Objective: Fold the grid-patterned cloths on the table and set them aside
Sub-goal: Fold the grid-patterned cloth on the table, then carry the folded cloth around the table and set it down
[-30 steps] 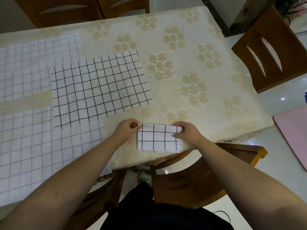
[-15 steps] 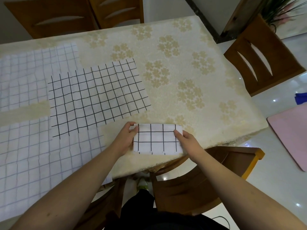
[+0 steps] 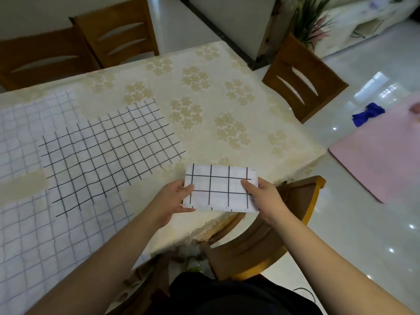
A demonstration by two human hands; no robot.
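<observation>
You grip folded cloth (image 3: 221,188): left hand (image 3: 173,200), right hand (image 3: 263,196) | done: one folded | left: set aside; flat cloth (image 3: 109,153) and pale cloths (image 3: 29,223), unfolded

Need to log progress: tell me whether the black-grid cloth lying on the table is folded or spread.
Spread. The black-grid cloth lies flat in one open layer, its whole grid showing, overlapping a pale-grid cloth.
</observation>
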